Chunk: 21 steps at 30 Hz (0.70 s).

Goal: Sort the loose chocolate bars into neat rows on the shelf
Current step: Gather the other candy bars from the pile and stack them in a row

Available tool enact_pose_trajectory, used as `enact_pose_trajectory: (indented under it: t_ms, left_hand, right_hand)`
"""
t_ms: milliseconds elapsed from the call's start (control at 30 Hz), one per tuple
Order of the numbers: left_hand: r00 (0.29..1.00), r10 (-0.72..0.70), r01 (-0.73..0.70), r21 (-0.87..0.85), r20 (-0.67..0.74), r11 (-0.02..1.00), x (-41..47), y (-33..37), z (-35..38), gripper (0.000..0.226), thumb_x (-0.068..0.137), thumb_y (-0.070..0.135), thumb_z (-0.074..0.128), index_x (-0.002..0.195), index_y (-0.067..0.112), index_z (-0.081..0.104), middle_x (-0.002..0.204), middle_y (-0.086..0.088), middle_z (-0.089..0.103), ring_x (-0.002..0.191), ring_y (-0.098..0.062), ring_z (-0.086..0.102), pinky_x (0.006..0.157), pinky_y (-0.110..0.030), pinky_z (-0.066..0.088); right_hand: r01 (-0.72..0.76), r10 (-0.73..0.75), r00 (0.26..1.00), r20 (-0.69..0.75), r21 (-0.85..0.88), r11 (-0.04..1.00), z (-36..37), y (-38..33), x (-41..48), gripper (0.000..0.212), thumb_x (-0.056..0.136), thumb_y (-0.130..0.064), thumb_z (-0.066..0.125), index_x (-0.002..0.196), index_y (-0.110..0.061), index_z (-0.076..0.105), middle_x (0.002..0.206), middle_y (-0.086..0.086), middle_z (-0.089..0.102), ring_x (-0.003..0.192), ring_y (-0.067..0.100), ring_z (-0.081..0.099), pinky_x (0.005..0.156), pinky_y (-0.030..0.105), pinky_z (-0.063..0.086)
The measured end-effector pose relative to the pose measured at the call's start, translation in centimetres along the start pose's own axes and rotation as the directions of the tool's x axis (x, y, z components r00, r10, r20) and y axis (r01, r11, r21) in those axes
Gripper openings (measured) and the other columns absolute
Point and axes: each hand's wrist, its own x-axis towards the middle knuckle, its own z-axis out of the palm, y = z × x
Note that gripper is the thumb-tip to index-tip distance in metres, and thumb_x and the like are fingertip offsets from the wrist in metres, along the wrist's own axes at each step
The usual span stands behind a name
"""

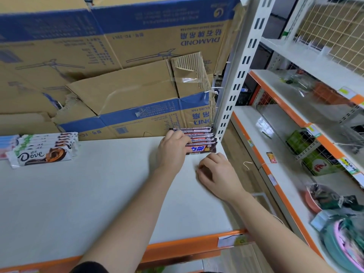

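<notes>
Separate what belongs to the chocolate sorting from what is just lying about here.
Job: dark chocolate bars, left hand gripping their ends, right hand beside them, Dove bars, white shelf.
Lying about: cardboard boxes behind, green boxes on the neighbouring rack.

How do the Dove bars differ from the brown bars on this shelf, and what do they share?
The Dove bars have white wrappers; the brown bars have dark ones. The Dove bars sit left on the shelf, the brown bars in its back right corner. Nobody touches the Dove bars; the left hand holds the brown bars. Both form one tidy row.
</notes>
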Motion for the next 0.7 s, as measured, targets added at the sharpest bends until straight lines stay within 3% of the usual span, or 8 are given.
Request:
enact_pose_trajectory:
  t_ms: [367,500,700]
  left_hand:
    - [0.995,-0.021,0.032,0.117,-0.092,0.993,-1.2,-3.4,-2.5,0.009,0.088,0.031,0.059,0.093,0.024,0.062,0.094,0.003,0.061,0.092,-0.024,0.053,0.078,-0.037,0.037]
    - [0.991,-0.072,0.087,0.131,-0.114,0.988,-3.2,-7.0,-5.8,0.013,0.09,0.029,0.057,0.099,0.023,0.064,0.097,0.002,0.064,0.094,-0.026,0.055,0.08,-0.038,0.037]
    - [0.978,-0.12,0.149,0.171,-0.17,0.974,-8.1,-12.9,-12.0,0.015,0.091,0.028,0.055,0.102,0.023,0.063,0.101,0.004,0.065,0.098,-0.025,0.055,0.084,-0.039,0.037]
  right_hand:
    - [0.053,-0.052,0.996,0.072,-0.018,0.998,0.6,-2.8,2.0,0.013,0.081,-0.026,0.056,0.087,-0.016,0.06,0.082,-0.001,0.058,0.078,0.023,0.048,0.069,0.035,0.043]
    - [0.107,-0.106,0.991,0.085,-0.01,0.994,1.8,-6.3,3.8,0.022,0.081,-0.03,0.05,0.088,-0.014,0.061,0.083,0.004,0.059,0.076,0.027,0.05,0.069,0.035,0.042]
    - [0.175,-0.176,0.982,0.071,0.027,0.984,4.9,-14.7,6.0,0.015,0.081,-0.023,0.057,0.092,-0.014,0.063,0.088,0.004,0.063,0.082,0.027,0.054,0.072,0.036,0.045]
